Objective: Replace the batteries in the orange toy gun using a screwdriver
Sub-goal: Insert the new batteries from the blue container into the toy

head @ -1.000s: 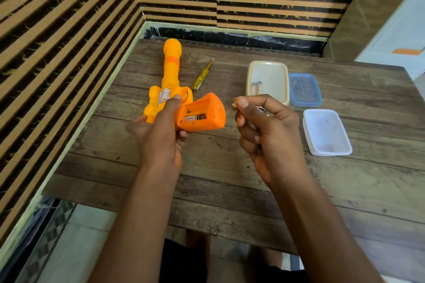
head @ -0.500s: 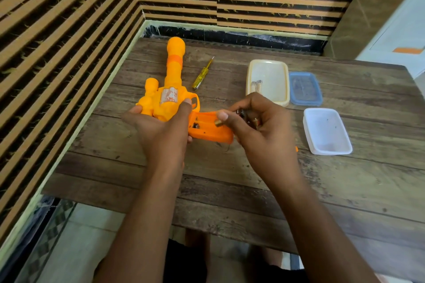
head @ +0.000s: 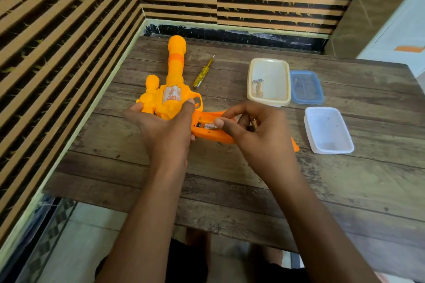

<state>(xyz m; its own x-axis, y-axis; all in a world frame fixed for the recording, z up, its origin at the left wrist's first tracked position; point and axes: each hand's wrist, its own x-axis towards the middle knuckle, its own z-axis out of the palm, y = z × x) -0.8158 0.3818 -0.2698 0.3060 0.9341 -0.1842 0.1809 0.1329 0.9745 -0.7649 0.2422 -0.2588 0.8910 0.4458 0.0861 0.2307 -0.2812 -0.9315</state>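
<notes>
The orange toy gun lies on the wooden table, barrel pointing away from me. My left hand grips its body from the near side. The handle's battery compartment is open, with a battery lying in it. My right hand has its thumb and fingertips on that battery, with another battery tucked in its fingers. A yellow screwdriver lies on the table right of the barrel. An orange piece, probably the compartment cover, peeks out behind my right wrist.
A cream tub with several batteries in it stands at the back, a blue lid beside it, and an empty white tub to the right. Striped walls close off the table's left and far sides.
The gun came down from a raised, turned pose to rest on the table. My right hand moved left onto the open handle and now presses a battery there.
</notes>
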